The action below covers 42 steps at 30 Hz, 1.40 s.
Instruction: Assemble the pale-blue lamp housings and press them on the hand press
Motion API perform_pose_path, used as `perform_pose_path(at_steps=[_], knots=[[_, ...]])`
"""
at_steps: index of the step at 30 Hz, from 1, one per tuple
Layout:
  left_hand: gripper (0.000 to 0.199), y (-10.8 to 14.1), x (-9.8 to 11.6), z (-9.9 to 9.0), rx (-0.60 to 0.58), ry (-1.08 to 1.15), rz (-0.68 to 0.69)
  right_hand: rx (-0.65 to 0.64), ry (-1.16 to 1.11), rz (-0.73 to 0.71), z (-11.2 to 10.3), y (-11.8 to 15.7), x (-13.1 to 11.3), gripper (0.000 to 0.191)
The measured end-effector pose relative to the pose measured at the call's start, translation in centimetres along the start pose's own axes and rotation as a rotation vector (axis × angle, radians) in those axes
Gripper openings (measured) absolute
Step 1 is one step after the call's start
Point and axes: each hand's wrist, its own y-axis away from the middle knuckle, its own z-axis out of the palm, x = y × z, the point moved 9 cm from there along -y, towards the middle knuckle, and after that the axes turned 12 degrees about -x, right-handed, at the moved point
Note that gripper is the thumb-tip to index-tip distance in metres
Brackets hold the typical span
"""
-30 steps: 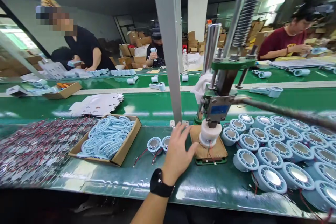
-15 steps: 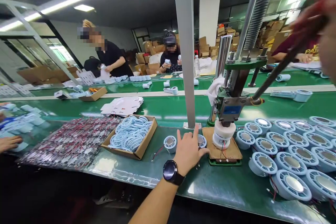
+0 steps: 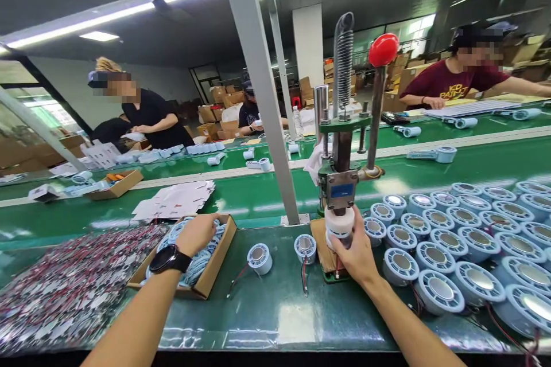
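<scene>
My left hand (image 3: 198,235), with a black watch on the wrist, reaches into a cardboard box (image 3: 221,264) of light blue rings (image 3: 200,266); its fingertips are hidden. At the hand press (image 3: 343,189), my right hand (image 3: 355,249) has its thumb and fingers around the blue round part (image 3: 340,239) under the white press head (image 3: 340,221). The press lever stands upright with its red knob (image 3: 384,50) on top. Between box and press, two blue round parts with wires, one on the left (image 3: 259,258) and one nearer the press (image 3: 305,248), sit on the green bench.
Several rows of finished-looking blue round parts (image 3: 439,292) cover the bench at the right. A wired pile of small parts (image 3: 73,275) lies at the left. A grey post (image 3: 269,97) rises behind the bench. People sit and stand across the green conveyor (image 3: 241,195).
My left hand has moved left from the round parts to the box of rings. My right hand has left the lever for the part under the press, and the lever has swung upright.
</scene>
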Motion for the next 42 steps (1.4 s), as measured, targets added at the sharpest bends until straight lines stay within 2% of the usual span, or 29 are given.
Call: perform_pose_path(at_steps=[2, 5, 8, 9, 10, 12, 14, 15, 17, 19, 21, 22, 23, 26, 27, 29, 31, 32, 35, 37, 40, 42], knots=[[0.034, -0.7, 0.1, 0.1, -0.023, -0.023, 0.028, -0.02, -0.016, 0.046, 1.1, -0.5, 1.1, 0.077], [0.032, -1.2, 0.1, 0.6, -0.057, -0.03, 0.072, 0.061, -0.026, 0.092, 0.7, -0.6, 1.3, 0.077], [0.027, -1.2, -0.3, 0.6, -0.039, -0.021, 0.074, 0.146, -0.005, 0.111, 0.4, 1.8, -0.2, 0.073], [0.025, -1.1, -0.4, 0.4, -0.014, -0.017, 0.066, 0.133, 0.005, 0.081, 0.8, 2.8, -1.3, 0.067], [0.025, -1.0, -0.5, -0.1, 0.021, -0.012, 0.051, 0.075, 0.018, 0.022, 1.6, 3.5, -2.9, 0.059], [0.033, -0.5, -0.3, -1.5, 0.119, 0.0, 0.003, -0.176, 0.097, -0.143, 4.7, 4.0, -6.7, 0.046], [0.041, 0.4, 0.3, -3.1, 0.231, 0.023, -0.046, -0.454, 0.213, -0.264, 8.5, 3.3, -9.8, 0.041], [0.044, 1.2, 0.8, -3.9, 0.285, 0.041, -0.063, -0.542, 0.268, -0.275, 10.1, 2.3, -10.5, 0.042], [0.044, 3.1, 2.2, -4.9, 0.376, 0.085, -0.078, -0.625, 0.349, -0.251, 12.4, -0.6, -10.7, 0.043], [0.044, 5.8, 3.9, -4.9, 0.443, 0.121, -0.078, -0.687, 0.406, -0.219, 14.4, -3.5, -9.8, 0.04], [0.042, 8.7, 5.5, -3.2, 0.479, 0.203, -0.051, -0.764, 0.467, -0.189, 15.9, -5.1, -8.4, 0.033], [0.041, 10.0, 6.2, -1.6, 0.473, 0.298, -0.016, -0.793, 0.492, -0.174, 16.2, -5.4, -7.8, 0.031], [0.039, 11.0, 7.1, 0.4, 0.439, 0.407, 0.037, -0.806, 0.511, -0.158, 16.3, -5.4, -7.3, 0.032], [0.035, 12.4, 10.8, 8.1, 0.203, 0.611, 0.206, -0.763, 0.55, -0.108, 14.8, -4.0, -6.5, 0.049], [0.034, 12.7, 11.9, 10.1, 0.174, 0.625, 0.224, -0.734, 0.561, -0.084, 14.0, -3.3, -6.3, 0.054], [0.035, 13.1, 13.0, 12.5, 0.219, 0.603, 0.194, -0.685, 0.581, -0.033, 12.6, -1.5, -5.8, 0.055], [0.036, 13.3, 13.3, 13.3, 0.283, 0.572, 0.151, -0.65, 0.593, 0.0, 11.6, 0.4, -5.3, 0.048], [0.036, 13.3, 13.4, 13.5, 0.277, 0.566, 0.155, -0.636, 0.59, 0.003, 11.2, 1.4, -5.1, 0.046], [0.038, 13.3, 13.9, 14.0, 0.179, 0.529, 0.258, -0.606, 0.56, -0.036, 10.3, 4.3, -4.8, 0.043], [0.047, 13.6, 13.9, 14.3, 0.164, 0.477, 0.297, -0.583, 0.492, -0.125, 9.2, 6.4, -5.1, 0.043], [0.048, 14.0, 13.6, 14.7, 0.21, 0.443, 0.253, -0.514, 0.335, -0.239, 6.5, 9.8, -5.1, 0.047], [0.043, 14.1, 14.1, 14.7, 0.232, 0.484, 0.213, -0.45, 0.28, -0.195, 4.5, 11.3, -4.1, 0.05]])
